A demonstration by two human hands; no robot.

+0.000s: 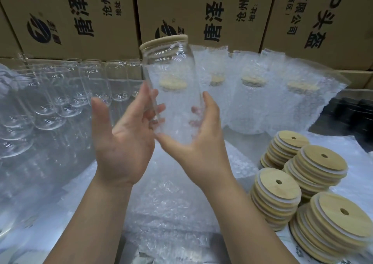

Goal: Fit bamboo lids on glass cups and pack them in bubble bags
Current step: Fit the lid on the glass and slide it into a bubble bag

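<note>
A clear glass cup (171,78) with a bamboo lid (163,40) seated on its rim is held up in the middle of the view, tilted slightly left. My right hand (201,142) cups its base, thumb under it and fingers behind the glass. My left hand (123,140) is beside the cup's left wall, palm up, fingers spread, fingertips touching the glass. A pile of flat bubble bags (171,207) lies under my hands. Stacks of bamboo lids (276,195) with straw holes stand at the right.
Rows of bare glass cups (60,94) lie on their sides at the left. Several packed cups in bubble bags (252,94) stand behind, against a wall of printed cardboard boxes (201,17). A dark crate (355,114) sits at the far right.
</note>
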